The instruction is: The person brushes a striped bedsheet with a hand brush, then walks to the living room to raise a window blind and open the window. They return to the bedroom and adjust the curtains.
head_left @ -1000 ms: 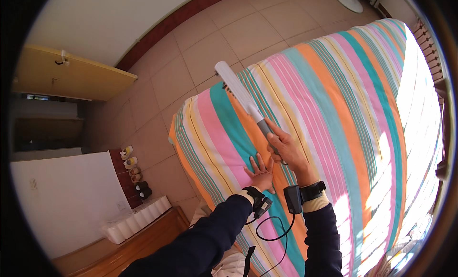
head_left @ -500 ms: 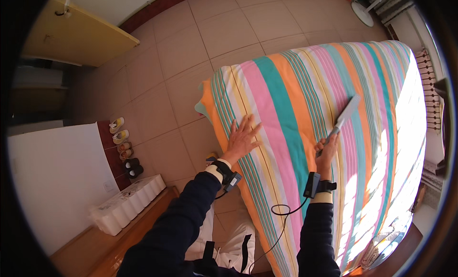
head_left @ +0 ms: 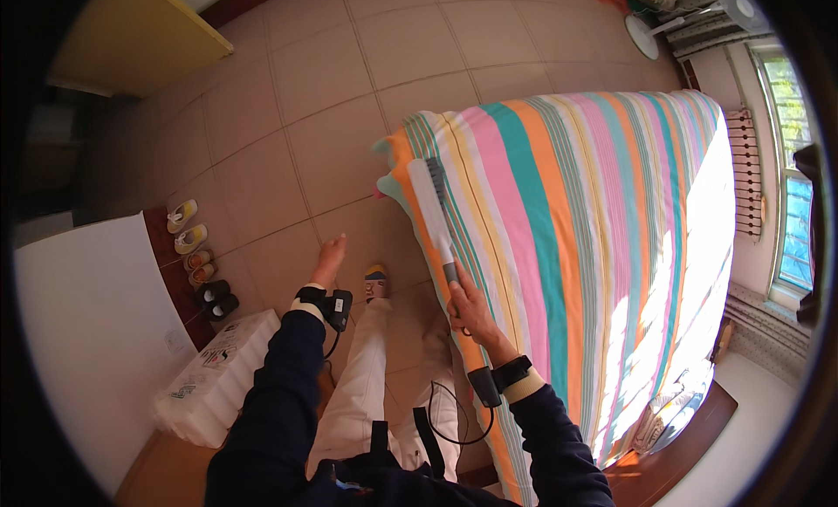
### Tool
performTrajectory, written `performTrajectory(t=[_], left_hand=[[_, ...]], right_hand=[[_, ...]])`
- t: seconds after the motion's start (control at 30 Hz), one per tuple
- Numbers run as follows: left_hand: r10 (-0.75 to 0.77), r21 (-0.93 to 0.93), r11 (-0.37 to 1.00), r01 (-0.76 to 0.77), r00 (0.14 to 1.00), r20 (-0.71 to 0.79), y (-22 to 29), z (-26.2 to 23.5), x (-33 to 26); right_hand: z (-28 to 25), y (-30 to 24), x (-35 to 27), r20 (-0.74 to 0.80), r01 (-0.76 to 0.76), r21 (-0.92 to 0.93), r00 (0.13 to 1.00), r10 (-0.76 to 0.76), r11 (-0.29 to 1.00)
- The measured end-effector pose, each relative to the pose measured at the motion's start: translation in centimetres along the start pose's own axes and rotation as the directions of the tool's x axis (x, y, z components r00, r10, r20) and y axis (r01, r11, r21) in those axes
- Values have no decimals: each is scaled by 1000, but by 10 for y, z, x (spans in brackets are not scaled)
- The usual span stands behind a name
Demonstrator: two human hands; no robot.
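Note:
My right hand (head_left: 471, 308) grips the dark handle of a long white brush (head_left: 432, 208). The brush head lies on the near left part of a bed under a striped cover (head_left: 567, 245) of pink, teal, orange and white. My left hand (head_left: 329, 261) hangs free over the tiled floor, left of the bed, fingers apart and holding nothing. Both wrists carry black bands with a cable. My white trousers and a patterned sock (head_left: 375, 284) show between the arms.
Several pairs of small shoes (head_left: 199, 258) line a low ledge at the left. A white pack of rolls (head_left: 218, 376) stands beside a white surface. A fan (head_left: 690, 18) and a window (head_left: 790, 184) are at the far right. Tan floor tiles (head_left: 305, 88) spread beyond the bed.
My left hand has lifted off the cover and now hangs over the floor. The brush has moved from the bed's middle to its near left corner. My view has shifted.

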State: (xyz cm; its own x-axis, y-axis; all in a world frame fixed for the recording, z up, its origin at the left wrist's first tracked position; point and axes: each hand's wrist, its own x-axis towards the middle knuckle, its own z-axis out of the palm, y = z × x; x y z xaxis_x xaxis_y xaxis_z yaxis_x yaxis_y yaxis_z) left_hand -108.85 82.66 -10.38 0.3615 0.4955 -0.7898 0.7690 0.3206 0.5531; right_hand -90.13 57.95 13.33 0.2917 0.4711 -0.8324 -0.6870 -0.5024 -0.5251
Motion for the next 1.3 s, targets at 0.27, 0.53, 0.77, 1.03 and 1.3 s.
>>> performTrajectory(t=[0.27,0.53,0.77,1.03,1.3], left_hand=[[-102,-227,963,147,975,196,36,0,-28],[-108,-120,982,146,955,277,60,-1,-40],[15,-81,997,10,956,294,128,27,-27],[68,-18,998,-67,928,367,201,72,3],[-78,18,997,77,932,354,221,50,-3]], right_hand=[[28,-95,87,-360,461,-245,774,-522,853],[18,-105,58,151,140,-68,980,-128,988],[-124,-179,4,-334,443,146,863,-378,884],[-292,-270,57,-614,446,-163,652,-444,880],[-161,-177,147,-466,319,-293,776,-426,901]])
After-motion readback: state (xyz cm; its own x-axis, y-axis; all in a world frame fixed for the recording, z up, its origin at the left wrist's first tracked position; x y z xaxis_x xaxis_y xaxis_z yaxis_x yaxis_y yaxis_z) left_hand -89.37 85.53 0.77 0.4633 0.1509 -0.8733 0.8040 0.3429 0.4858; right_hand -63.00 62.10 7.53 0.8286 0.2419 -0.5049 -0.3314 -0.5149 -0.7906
